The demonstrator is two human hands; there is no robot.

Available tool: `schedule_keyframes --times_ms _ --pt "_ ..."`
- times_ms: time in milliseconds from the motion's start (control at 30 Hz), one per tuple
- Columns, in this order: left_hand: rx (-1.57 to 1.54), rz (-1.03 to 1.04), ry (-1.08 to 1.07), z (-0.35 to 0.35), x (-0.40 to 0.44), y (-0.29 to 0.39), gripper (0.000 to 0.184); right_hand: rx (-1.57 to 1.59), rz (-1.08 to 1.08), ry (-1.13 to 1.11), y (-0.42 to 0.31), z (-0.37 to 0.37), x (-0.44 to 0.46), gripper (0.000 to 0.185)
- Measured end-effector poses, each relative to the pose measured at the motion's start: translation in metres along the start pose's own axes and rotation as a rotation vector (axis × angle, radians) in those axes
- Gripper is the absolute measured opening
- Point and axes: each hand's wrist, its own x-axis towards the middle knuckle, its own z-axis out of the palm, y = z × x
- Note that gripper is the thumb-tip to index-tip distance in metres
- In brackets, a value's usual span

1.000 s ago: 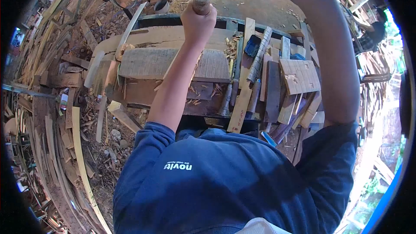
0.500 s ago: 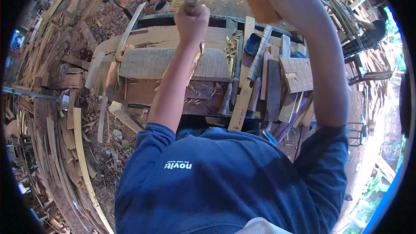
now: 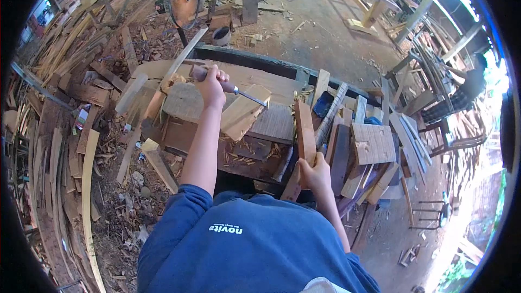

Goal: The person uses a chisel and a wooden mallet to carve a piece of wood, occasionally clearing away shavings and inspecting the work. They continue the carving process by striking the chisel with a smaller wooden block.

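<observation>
My left hand point(image 3: 212, 88) is wrapped round the wooden handle of a chisel point(image 3: 250, 97), which is tilted nearly flat. Its metal blade points right, over a pale wood block point(image 3: 242, 119) with a freshly cut face. Beneath that block is a thick weathered board point(image 3: 274, 122) on the workbench. In my right hand point(image 3: 317, 174) is a reddish-brown wooden bar point(image 3: 305, 130), gripped at its near end with the far end pointing away from me. The bar is to the right of the block, apart from it. Wood shavings point(image 3: 244, 157) lie on the bench's near side.
Right of the bar are a blue tray point(image 3: 324, 104), several offcuts and a notched wood piece point(image 3: 373, 144). A fan point(image 3: 183, 0) stands beyond the bench at left. Long wood strips point(image 3: 87, 184) are piled at left. A person point(image 3: 472, 84) is at far right.
My right hand has come down from high up with the wooden bar. The chisel has gone from upright to tilted over the block, its tip pointing right. The view has shifted, showing more floor.
</observation>
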Motion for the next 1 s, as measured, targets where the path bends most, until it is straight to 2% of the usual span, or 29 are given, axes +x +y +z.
schedule_keyframes --times_ms 33,100,200,333,467,533,567,667,767,833,967,1000 --pt "-0.042 -0.028 -0.004 -0.005 0.001 -0.001 0.029 0.0 -0.004 0.0 0.008 0.011 0.001 0.05" --pt "-0.085 -0.059 0.0 -0.011 -0.003 -0.002 0.029 -0.208 -0.18 0.197 0.018 0.026 -0.001 0.054" --pt "-0.114 -0.058 0.063 -0.012 -0.01 0.0 0.029 -0.304 -0.105 0.101 0.012 0.031 -0.003 0.061" --pt "-0.158 -0.076 0.113 -0.017 -0.016 0.014 0.028 -0.411 -0.111 0.064 0.012 0.036 0.001 0.066" --pt "-0.265 -0.081 0.283 -0.024 -0.01 0.013 0.029 -0.396 -0.14 0.172 0.009 0.044 0.014 0.067" --pt "-0.354 0.009 0.427 -0.018 -0.012 0.002 0.031 -0.281 -0.419 0.367 -0.002 0.045 0.034 0.063" --pt "-0.381 0.005 0.518 -0.006 -0.016 -0.001 0.035 -0.285 -0.409 0.357 -0.01 0.045 0.045 0.063" --pt "-0.369 0.051 0.646 -0.005 -0.009 -0.038 0.035 -0.093 -0.579 0.253 -0.044 0.048 0.088 0.053" --pt "-0.334 0.039 0.69 -0.015 -0.006 -0.069 0.035 -0.051 -0.555 0.221 -0.066 0.06 0.127 0.057" --pt "-0.304 0.069 0.64 -0.009 -0.012 -0.07 0.035 -0.119 -0.546 0.085 -0.078 0.065 0.146 0.066" --pt "-0.245 0.091 0.492 -0.02 -0.005 -0.08 0.032 -0.288 -0.642 0.057 -0.093 0.074 0.159 0.07" --pt "-0.249 0.094 0.491 -0.019 -0.005 -0.08 0.032 -0.164 -0.575 -0.142 -0.093 0.076 0.165 0.069"
